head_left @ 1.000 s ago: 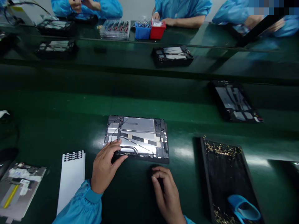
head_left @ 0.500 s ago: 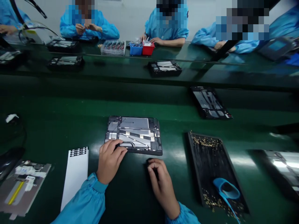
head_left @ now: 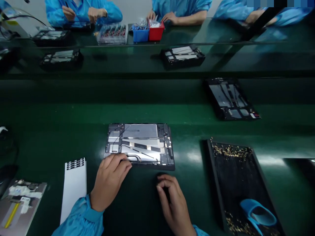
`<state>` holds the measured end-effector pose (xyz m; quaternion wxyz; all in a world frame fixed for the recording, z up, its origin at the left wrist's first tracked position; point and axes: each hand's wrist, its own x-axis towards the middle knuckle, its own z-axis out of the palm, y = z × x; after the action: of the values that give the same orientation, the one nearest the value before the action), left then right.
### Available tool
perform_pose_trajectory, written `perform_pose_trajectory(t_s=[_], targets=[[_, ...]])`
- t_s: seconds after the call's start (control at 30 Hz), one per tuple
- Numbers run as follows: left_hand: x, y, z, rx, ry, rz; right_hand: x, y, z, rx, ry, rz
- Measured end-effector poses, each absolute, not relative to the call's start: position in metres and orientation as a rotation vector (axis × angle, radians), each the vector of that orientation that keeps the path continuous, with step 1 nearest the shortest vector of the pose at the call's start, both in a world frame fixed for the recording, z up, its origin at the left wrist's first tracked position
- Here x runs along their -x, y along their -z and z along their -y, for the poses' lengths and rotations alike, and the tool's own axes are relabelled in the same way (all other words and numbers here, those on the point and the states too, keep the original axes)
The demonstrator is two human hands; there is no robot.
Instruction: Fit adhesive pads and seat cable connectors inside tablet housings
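the left hand (head_left: 105,185) seems to steady the opened device (head_left: 140,131), flat on the worktop (head_left: 137,111), by its near left edge; whether that grip pinches is unclear. the right hand (head_left: 175,205) curls nearby, contents hidden. exposed black cables (head_left: 134,156) call for light fingers.

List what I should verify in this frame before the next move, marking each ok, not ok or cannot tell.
1. Opened device resting on the green table: ok.
2. Left hand at the device's near-left edge: ok.
3. Right hand off the device: ok.
4. Right fingers free of small parts: cannot tell.
5. Black tray holding only small gold pieces: not ok, a blue looped item lies there too.
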<state>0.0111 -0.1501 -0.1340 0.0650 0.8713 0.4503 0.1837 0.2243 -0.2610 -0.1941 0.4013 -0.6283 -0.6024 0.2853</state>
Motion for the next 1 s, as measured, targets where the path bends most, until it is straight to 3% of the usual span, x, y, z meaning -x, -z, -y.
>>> perform_pose_trajectory(t_s=[0.57,1.0], targets=[[-0.002,0.131,0.142,-2.782,-0.224,-1.138,-0.226,0.190,0.260,1.598,-0.716,1.535],[-0.005,0.150,0.167,-2.780,-0.746,-1.413,-0.225,0.192,0.261,1.598,-0.745,1.534]])
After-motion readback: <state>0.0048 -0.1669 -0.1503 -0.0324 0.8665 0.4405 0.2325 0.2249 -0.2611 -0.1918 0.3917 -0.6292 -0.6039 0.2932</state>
